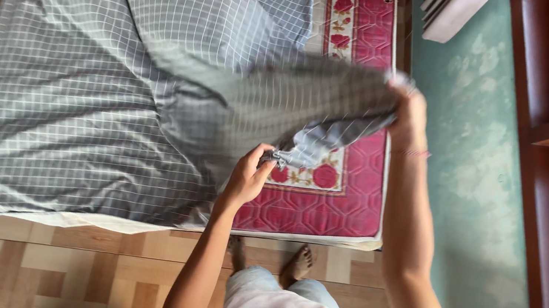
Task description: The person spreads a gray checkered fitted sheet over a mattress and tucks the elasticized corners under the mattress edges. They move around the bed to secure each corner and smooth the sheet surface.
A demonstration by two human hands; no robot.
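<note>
**At the foot of the bed: both hands on a lifted sheet corner**

Over the red quilted mattress [325, 208] lies a grey checked sheet [91, 84], covering all but the right strip; its near right corner is raised clear of the mattress. Right arm stretched forward, nearly straight; right hand [406, 110] closed around the bunched upper edge of the lifted fold. Left arm bent, forearm upright; left hand [249, 176] pinches the sheet's corner tip between thumb and fingers. Bare feet [296, 263] on patterned floor tiles.
</note>
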